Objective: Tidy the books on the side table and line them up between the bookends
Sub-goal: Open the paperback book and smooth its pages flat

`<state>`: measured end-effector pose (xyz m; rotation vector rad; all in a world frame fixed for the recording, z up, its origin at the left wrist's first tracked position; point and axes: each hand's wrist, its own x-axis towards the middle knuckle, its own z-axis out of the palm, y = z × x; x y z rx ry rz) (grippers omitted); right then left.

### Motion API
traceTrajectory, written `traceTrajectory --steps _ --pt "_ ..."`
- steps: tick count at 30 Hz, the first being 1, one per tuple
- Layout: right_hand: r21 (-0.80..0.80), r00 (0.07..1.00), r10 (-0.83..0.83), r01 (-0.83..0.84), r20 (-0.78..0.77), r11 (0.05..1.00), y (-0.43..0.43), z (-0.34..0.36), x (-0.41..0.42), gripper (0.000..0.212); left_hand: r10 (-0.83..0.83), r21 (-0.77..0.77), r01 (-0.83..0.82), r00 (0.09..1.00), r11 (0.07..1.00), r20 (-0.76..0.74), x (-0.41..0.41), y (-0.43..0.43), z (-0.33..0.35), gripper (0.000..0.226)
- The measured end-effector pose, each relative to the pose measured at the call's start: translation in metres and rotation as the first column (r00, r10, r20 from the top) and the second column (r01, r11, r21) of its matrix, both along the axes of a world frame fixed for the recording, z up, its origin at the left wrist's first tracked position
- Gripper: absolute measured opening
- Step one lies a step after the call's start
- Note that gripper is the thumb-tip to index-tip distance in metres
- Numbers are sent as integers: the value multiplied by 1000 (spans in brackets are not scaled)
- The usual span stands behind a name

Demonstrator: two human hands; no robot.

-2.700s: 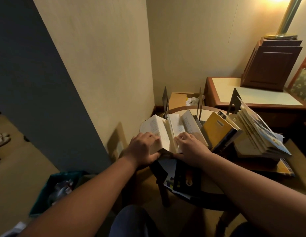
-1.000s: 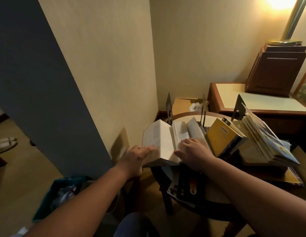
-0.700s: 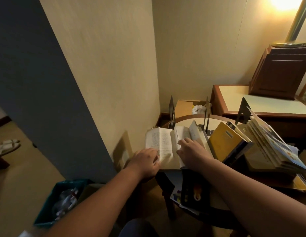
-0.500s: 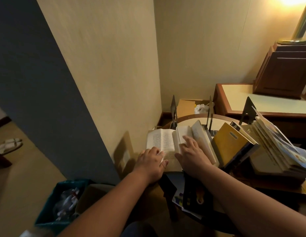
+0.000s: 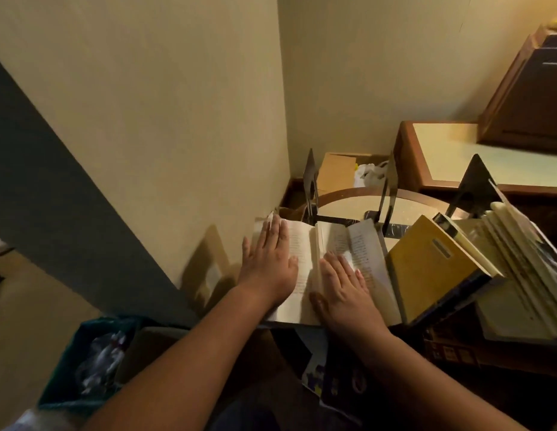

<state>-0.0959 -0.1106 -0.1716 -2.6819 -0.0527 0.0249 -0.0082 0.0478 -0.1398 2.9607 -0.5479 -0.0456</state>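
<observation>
The left hand (image 5: 269,262) has slid up flat over the open book (image 5: 358,253), right hand (image 5: 344,290) flat too, gripping nothing.

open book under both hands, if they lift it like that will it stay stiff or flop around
The open book would probably flop: it lies spread with a thick fan of pages standing at the spine, so both halves would likely sag or swing shut. It looks like a soft paperback, probably light. With left hand and right hand flat on the pages, closing it first seems safer.
</observation>
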Motion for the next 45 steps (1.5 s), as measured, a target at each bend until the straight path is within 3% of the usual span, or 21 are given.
traceTrajectory --steps 2,8,16,26,32,39,42,45 --pt "3 1000 -11 12 -21 1000 -2 -1 4 73 -59 35 58 998 998 31 6 -3 -2 69" --pt "-8 998 0 -1 -61 1000 -2 0 7 75 -82 44 92 977 995 -194 4 4 -11 67" --pt "-90 990 71 -82 -123 993 -4 3 9 74 -57 96 83 968 992 -244 -22 27 -5 70" --pt "-75 985 70 -83 -158 994 -2 9 3 75 -60 110 98 951 989 -303 -27 42 2 68" --pt "-68 987 1 -13 -164 998 1 7 10 74 -63 98 93 961 991 -271 3 25 2 61" --pt "-64 988 -41 32 -151 997 0 0 14 73 33 25 -29 976 999 -214 38 15 -4 60" --pt "-80 988 -52 41 -148 996 0 -1 18 74 157 -10 -163 965 987 -211 40 17 -3 60" --pt "-86 987 -53 40 -153 995 -1 -2 20 73 133 -34 -134 990 990 -38 28 10 5 61"
